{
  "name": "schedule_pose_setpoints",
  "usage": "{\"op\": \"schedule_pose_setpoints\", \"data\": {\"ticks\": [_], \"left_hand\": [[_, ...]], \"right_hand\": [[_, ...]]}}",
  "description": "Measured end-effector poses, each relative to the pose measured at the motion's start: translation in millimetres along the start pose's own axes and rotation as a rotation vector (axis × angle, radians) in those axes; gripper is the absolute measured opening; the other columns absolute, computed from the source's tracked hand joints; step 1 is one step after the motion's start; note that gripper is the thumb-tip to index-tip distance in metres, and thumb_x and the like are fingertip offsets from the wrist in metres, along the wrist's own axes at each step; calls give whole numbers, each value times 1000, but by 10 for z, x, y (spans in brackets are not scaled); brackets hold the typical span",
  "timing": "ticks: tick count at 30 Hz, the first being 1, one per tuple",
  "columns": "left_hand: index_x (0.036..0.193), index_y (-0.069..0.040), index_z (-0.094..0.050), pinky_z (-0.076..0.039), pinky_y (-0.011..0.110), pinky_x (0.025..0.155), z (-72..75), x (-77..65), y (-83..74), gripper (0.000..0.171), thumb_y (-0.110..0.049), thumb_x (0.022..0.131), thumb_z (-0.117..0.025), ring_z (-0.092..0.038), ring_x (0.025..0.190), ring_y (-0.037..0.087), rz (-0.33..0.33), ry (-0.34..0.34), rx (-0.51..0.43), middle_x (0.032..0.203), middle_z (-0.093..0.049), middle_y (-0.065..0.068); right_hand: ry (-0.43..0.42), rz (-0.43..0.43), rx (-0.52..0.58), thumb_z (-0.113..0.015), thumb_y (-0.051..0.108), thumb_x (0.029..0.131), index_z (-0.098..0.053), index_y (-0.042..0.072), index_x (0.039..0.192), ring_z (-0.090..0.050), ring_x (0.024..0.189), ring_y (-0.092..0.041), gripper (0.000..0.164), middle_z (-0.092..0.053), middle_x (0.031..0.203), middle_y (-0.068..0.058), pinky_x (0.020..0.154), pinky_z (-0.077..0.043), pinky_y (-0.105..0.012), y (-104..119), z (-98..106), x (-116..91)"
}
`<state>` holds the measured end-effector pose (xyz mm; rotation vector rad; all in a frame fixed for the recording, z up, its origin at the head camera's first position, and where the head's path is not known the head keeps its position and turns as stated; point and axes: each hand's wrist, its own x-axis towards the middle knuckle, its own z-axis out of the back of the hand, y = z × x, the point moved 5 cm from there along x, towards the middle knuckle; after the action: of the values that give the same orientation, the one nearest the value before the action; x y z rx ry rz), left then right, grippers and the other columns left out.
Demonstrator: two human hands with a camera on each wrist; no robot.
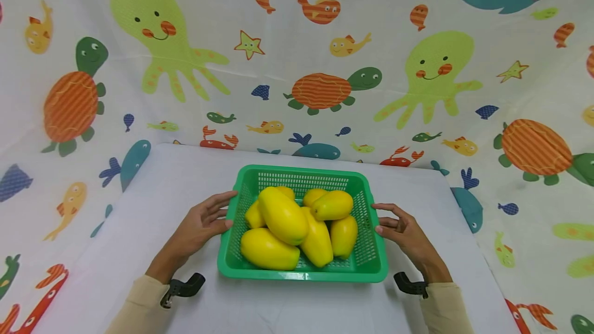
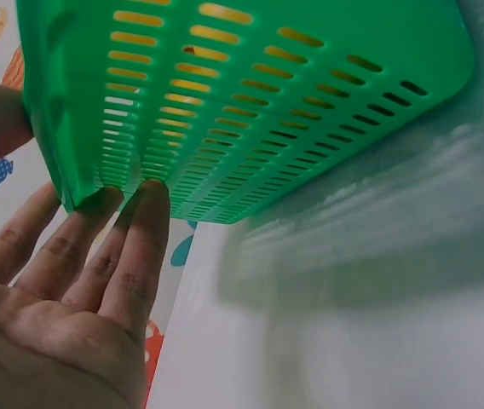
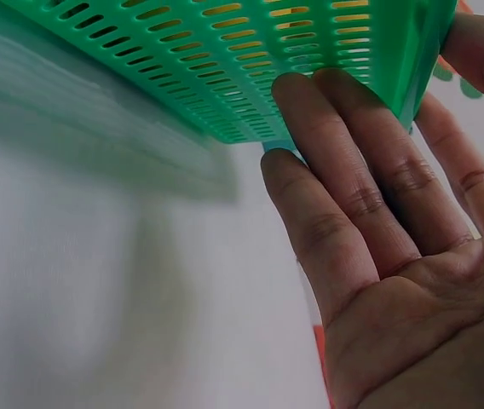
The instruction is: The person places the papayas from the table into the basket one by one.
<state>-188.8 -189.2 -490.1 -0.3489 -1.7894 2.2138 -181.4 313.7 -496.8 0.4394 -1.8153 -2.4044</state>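
A green plastic basket with slotted walls is in the middle of the head view, holding several plump yellow fruits that look like mangoes or papayas. My left hand holds its left rim; in the left wrist view the thumb is at the rim and the fingers reach under it against the slotted wall. On the opposite side, my right hand holds the right rim the same way, with fingers beneath the rim in the right wrist view. Whether the basket's base touches the table cannot be told.
The basket is over a white-covered table. Behind and beside it hangs a white cloth printed with sea animals. Dark wrist-worn mounts are on both arms, near the sleeve cuffs.
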Motion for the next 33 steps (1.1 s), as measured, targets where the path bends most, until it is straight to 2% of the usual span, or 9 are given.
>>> {"op": "schedule_pose_setpoints", "data": {"ticks": [12,21,28,33], "left_hand": [[164,-21,-40,-57,21,101,151,-35,22,63,-20,106,-66,-55,141,47,25,-7,32,167,-43,16],[164,-24,-41,-59,32,105,240,-54,60,62,-21,106,-65,-53,143,47,39,-15,72,167,-44,15],[164,-25,-41,-59,32,104,273,-67,39,63,-24,106,-66,-55,142,46,47,-24,99,166,-46,15],[164,-24,-39,-58,50,107,287,-52,-42,63,-28,107,-65,-55,142,47,54,-31,167,163,-48,18]], "right_hand": [[11,-7,11,-74,19,101,-48,15,155,-76,111,-18,60,-72,135,-20,100,-59,-25,77,-137,71],[19,-32,24,-77,21,99,-49,17,154,-76,109,-20,62,-72,134,-20,99,-60,-26,91,-218,111],[19,-12,16,-76,21,100,-50,17,154,-76,109,-18,60,-71,134,-22,98,-60,-26,103,-260,136],[-5,7,-63,-75,25,101,-51,23,154,-75,113,-21,59,-72,134,-19,98,-60,-26,128,-286,130]]}}
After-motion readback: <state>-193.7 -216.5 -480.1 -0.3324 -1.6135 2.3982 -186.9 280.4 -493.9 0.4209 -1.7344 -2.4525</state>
